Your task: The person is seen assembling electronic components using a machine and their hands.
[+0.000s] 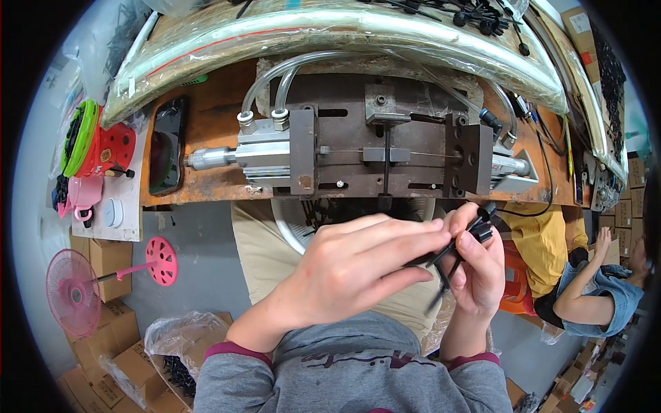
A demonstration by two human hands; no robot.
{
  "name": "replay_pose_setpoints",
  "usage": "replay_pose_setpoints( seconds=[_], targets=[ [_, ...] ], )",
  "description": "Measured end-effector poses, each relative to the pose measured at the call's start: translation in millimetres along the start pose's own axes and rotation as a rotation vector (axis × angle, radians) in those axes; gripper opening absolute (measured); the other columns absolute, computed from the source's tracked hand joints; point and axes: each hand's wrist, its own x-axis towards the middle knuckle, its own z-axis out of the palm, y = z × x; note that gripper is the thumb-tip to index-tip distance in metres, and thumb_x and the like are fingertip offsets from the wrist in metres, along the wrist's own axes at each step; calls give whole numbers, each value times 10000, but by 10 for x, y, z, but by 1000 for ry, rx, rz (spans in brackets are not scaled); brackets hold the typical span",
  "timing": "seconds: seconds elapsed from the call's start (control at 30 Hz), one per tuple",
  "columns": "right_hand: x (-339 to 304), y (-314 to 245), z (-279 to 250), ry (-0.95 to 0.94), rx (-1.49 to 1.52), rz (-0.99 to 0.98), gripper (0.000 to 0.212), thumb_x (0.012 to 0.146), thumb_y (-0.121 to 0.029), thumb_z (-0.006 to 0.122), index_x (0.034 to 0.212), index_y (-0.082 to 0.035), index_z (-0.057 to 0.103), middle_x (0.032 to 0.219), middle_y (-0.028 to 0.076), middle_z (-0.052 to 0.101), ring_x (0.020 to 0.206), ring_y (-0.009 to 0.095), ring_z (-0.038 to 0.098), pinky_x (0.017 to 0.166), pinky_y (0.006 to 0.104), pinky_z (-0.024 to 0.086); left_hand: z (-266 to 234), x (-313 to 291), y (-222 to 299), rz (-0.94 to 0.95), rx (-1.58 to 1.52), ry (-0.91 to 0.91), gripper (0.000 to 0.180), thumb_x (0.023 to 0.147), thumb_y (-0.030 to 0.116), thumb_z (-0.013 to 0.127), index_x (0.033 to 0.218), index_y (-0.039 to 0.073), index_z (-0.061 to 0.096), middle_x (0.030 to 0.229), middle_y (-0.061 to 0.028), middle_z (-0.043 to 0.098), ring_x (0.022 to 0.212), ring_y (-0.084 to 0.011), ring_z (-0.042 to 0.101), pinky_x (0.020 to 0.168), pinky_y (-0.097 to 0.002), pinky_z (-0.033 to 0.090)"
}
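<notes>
Right hand (pixel 480 279): fingers curled, thumb and fingertips closed on a small bunch of black rod-like parts (pixel 484 233) with rounded ends, some pointing back toward the wrist.

Left hand (pixel 354 265): fingers long and nearly straight, thumb apart below them, fingertips reaching the same bunch beside the right fingers (whether it pinches a part or only touches one, I cannot tell).

Just beyond both hands: dark metal fixture (pixel 344 182), set on a worn wooden bench (pixel 213 141). At its middle, a small grey block (pixel 375 155) with a single black rod (pixel 387 138) across it, the knobbed end passing the bench edge toward the left hand.

Beyond the left hand, to its left: silver cylinder (pixel 265 158) with clear tubes (pixel 265 86); further left, a dark-screened phone (pixel 167 144).

Beyond the right hand, to its right: second silver cylinder (pixel 508 165), bracketed.

Beneath the left hand, partly hidden by it: white basket (pixel 288 230) containing black pieces.

Well beyond both hands: plastic-wrapped shelf edge (pixel 330 31), more black parts heaped above it.

Well left of the left hand: pink fan (pixel 72 292).

Well right of the right hand: seated co-worker (pixel 592 296).
</notes>
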Motion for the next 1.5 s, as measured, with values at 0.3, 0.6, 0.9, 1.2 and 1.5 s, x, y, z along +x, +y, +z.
replay_pose_setpoints(
  seconds=[0.3,0.6,0.9,1.2,1.5],
  targets=[
    [81,25,56,-18,72,-13,128,983,-103,578,988,20,544,924,168,649,475,31,460,428,151,359,-37,-8,41,-131,-79,23,449,668,18,834,1107,34,744,1011,-125,746,890,-250,713,749,-323,564],
    [111,69,66,-48,120,-63,136,997,-111,563,1028,19,536,965,179,646,469,31,455,422,154,347,-97,-36,-62,22,154,66,441,608,-129,696,1010,36,776,882,-89,730,788,-231,686,695,-331,541],
    [90,0,30,26,113,-182,123,1004,-105,550,1083,-10,544,986,192,650,460,36,388,395,164,300,-98,-105,60,-209,36,94,315,731,-88,766,1033,2,754,890,-110,719,751,-168,698,611,-264,541],
    [104,-105,-94,161,49,-475,166,1038,-108,512,1129,30,533,1061,176,604,554,35,393,451,169,334,-192,-154,94,-231,57,228,305,625,26,900,889,12,746,1038,-124,663,825,-158,690,673,-256,576],
    [95,-67,-99,229,-51,-578,205,1035,-108,530,1174,40,558,1121,169,608,651,56,433,573,190,357,4,-146,-70,-81,408,111,350,733,-15,799,1074,-5,720,1265,-194,652,854,-222,727,757,-293,587]
  ],
)
